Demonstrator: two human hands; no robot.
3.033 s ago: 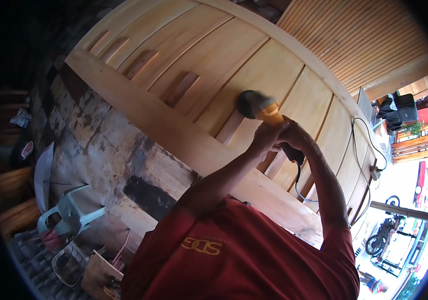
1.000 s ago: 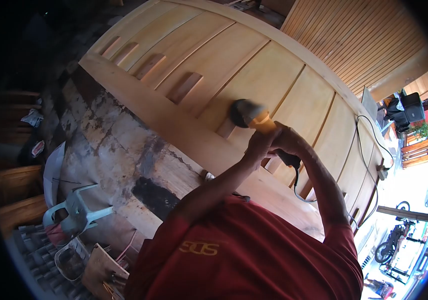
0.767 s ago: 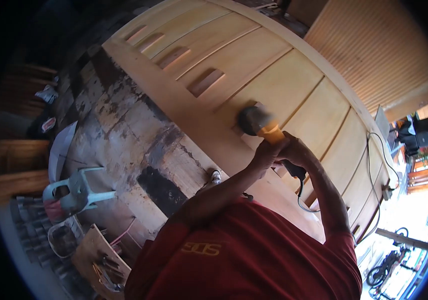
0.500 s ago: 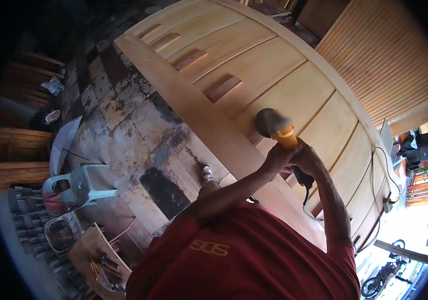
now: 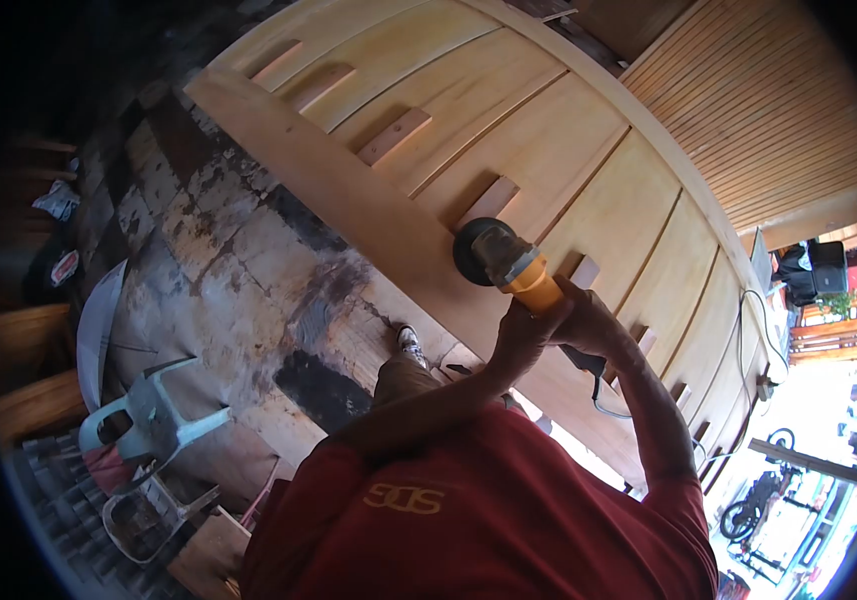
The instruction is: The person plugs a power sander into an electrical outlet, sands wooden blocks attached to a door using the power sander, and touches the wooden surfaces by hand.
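Both hands are wrapped round a yellow-and-grey power tool [image 5: 529, 284] with a round black disc. My left hand [image 5: 522, 342] grips its body from the left. My right hand [image 5: 589, 322] closes round the rear part, where a dark cord comes out. The disc is over the near frame board of a large wooden panelled piece [image 5: 299, 145], just beside a small wooden block [image 5: 498, 196]. Whether the disc touches the wood cannot be told. More small blocks, such as one at the upper middle [image 5: 394, 137], sit along the inner edge of that board.
Stained floor [image 5: 239, 260] lies to the left, with a pale green plastic stool [image 5: 154, 415] and a black patch [image 5: 324, 390]. My shoe [image 5: 410, 344] is beside the frame. A cord [image 5: 744, 340] runs over the right end. Slatted wood [image 5: 779, 120] stands upper right; a motorcycle [image 5: 749, 505] is outside.
The tool has moved left along the frame to beside another block, and its disc now shows sharply. Both hands still hold it. The view has shifted, and more of my leg shows.
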